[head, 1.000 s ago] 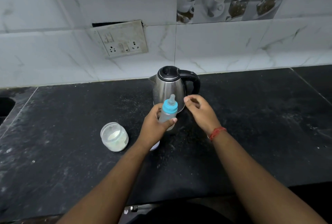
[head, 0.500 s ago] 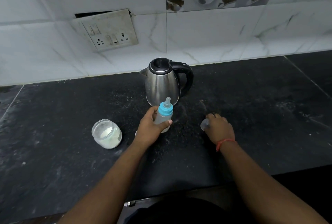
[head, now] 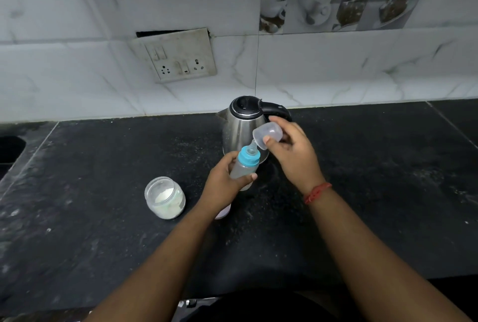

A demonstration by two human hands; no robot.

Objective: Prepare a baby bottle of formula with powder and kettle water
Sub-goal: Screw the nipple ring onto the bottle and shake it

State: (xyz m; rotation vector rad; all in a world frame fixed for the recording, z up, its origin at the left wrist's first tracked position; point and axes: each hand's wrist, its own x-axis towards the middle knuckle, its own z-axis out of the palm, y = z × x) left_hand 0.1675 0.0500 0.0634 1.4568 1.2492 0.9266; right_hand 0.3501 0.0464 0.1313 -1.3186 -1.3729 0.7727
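Observation:
My left hand (head: 223, 183) grips a clear baby bottle (head: 244, 170) with a blue collar and a teat, tilted slightly right, above the black counter (head: 103, 218). My right hand (head: 292, 156) pinches the bottle's clear dome cap (head: 267, 135) and holds its open mouth just over the teat. A steel kettle (head: 241, 127) with a black lid and handle stands right behind both hands. An open glass jar (head: 165, 197) with white powder sits on the counter left of my left hand.
A pale round lid (head: 223, 214) peeks out under my left wrist. A switch and socket plate (head: 178, 55) hangs on the tiled wall behind. A sink cutout (head: 10, 149) lies at the far left. The counter's front edge runs near my body.
My right hand went down to the counter on the right, picked up the clear cap and lifted it to the teat. My left hand kept holding the bottle.

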